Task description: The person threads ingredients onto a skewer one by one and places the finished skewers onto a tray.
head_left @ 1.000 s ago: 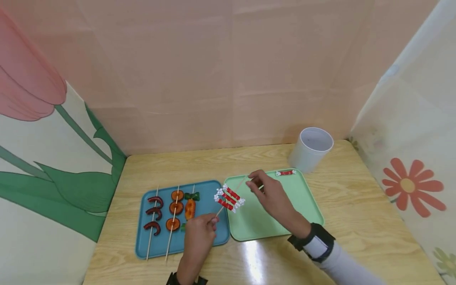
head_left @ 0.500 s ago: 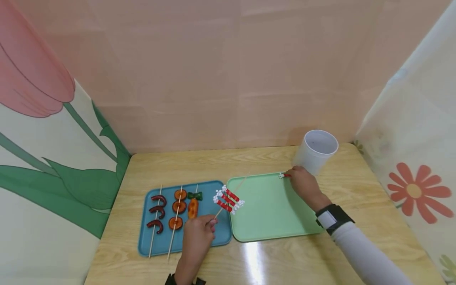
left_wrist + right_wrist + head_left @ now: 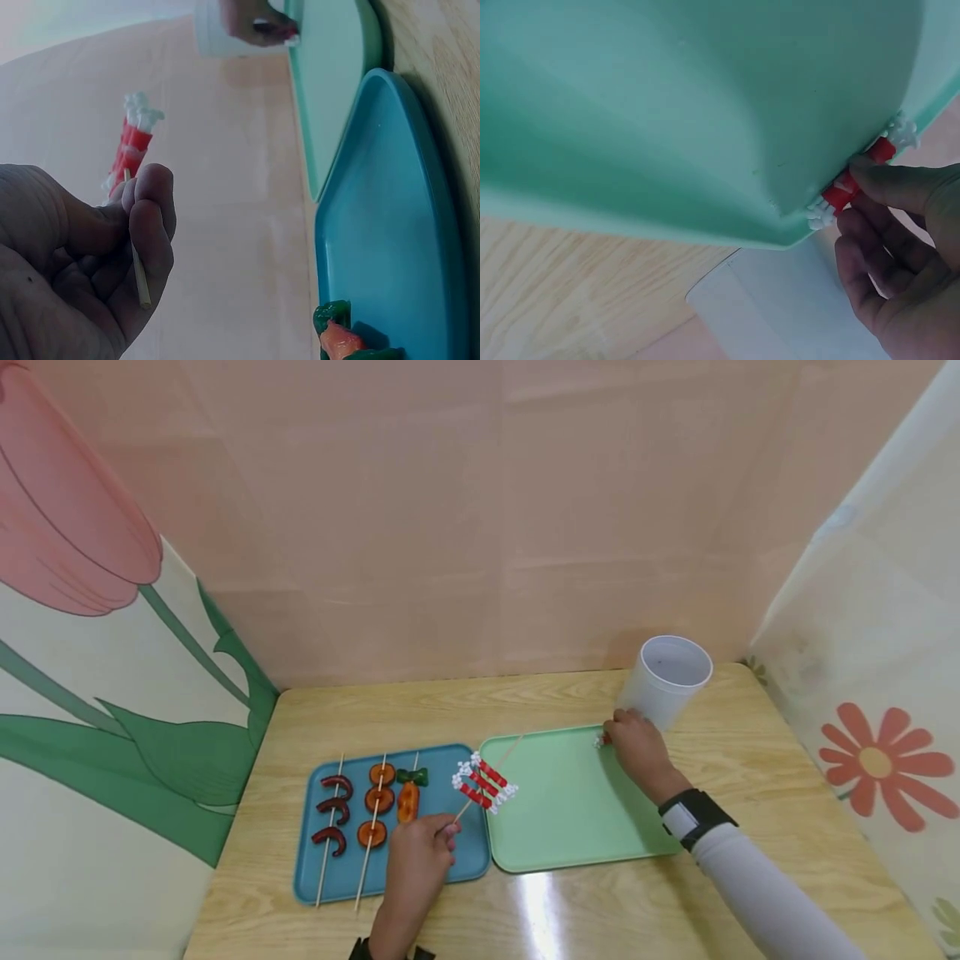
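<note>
My left hand pinches the lower end of a thin wooden skewer between thumb and fingers, tilted up to the right. Threaded side by side on it are three toy enoki rolls, red with white knobbly ends. The skewer's tip overlaps the left of the green tray in the head view. At that tray's far right my right hand pinches another red enoki roll around its middle. This roll lies along the tray's raised edge in the right wrist view; most of it is hidden by the hand in the head view.
Left of the green tray, a blue tray bears curled sausages on a skewer, round orange slices on another, and an orange piece with green peppers. A whitish cup stands just behind my right hand.
My right hand has moved from near the skewer's tip to the green tray's far right and taken hold of the loose roll there. My left hand has stayed almost still with the skewer.
</note>
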The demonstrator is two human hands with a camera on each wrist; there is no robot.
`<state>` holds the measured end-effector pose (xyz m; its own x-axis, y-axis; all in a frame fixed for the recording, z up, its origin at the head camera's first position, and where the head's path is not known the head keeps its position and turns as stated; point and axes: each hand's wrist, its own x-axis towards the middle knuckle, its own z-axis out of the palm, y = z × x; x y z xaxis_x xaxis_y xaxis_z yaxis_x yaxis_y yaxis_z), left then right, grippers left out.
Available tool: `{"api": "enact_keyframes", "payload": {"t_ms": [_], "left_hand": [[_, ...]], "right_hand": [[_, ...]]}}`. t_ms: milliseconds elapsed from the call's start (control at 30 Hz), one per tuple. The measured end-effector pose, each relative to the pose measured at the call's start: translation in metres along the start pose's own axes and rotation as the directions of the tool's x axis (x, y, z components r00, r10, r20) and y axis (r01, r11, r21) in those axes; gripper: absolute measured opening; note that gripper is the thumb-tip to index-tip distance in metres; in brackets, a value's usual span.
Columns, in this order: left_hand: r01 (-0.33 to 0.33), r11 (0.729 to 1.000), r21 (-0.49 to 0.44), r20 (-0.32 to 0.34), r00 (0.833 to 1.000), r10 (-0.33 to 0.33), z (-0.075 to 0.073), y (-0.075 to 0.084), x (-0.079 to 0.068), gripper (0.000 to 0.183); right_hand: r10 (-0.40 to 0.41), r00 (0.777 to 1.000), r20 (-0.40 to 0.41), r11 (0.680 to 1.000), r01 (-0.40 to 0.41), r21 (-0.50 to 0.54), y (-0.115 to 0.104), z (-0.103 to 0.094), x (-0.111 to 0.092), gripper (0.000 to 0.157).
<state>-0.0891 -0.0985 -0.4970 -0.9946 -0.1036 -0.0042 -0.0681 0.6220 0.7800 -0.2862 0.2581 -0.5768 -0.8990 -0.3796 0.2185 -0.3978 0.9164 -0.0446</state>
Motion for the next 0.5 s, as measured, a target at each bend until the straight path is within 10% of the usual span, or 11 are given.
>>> {"api": "enact_keyframes", "payload": {"t_ms": [300, 500], "left_hand": [[0.014, 1.0, -0.014, 0.013, 1.0, -0.013, 0.0, 0.0, 0.001, 0.018], [-0.013, 1.0, -0.009, 0.014, 1.0, 0.014, 0.001, 0.0, 0.001, 0.017]], "right_hand": [[0.009, 1.0, -0.001, 1.0, -0.009, -0.019, -0.004, 0.002, -0.002, 0.016], [0.068, 0.997, -0.029, 0.945, -0.055, 0.323, -0.026, -0.017, 0.003, 0.012]]}}
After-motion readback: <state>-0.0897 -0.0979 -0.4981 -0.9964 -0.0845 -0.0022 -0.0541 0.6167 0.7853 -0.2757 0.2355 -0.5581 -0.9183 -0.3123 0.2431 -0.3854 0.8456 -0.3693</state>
